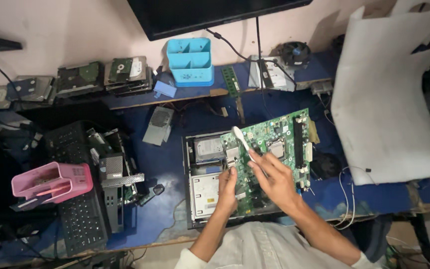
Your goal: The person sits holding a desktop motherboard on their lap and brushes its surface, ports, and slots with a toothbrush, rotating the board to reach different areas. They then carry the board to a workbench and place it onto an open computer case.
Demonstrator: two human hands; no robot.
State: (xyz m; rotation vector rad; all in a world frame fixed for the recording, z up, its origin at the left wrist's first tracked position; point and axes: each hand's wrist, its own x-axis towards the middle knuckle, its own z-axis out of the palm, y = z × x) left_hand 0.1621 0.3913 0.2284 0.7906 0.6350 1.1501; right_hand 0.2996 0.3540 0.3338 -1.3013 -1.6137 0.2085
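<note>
I see the right hand (274, 180) holding a white toothbrush (242, 141) with its head over the green motherboard (274, 149). The left hand (227, 188) grips the motherboard's left edge, above the open computer case (202, 189) on the blue table (165, 164).

L forearm comes up from bottom edge, left hand (226, 189) loosely curled, thumb up; R forearm angles in from lower right, right hand (274, 180) fingers pinched, wrist bent; hands close together.
</note>
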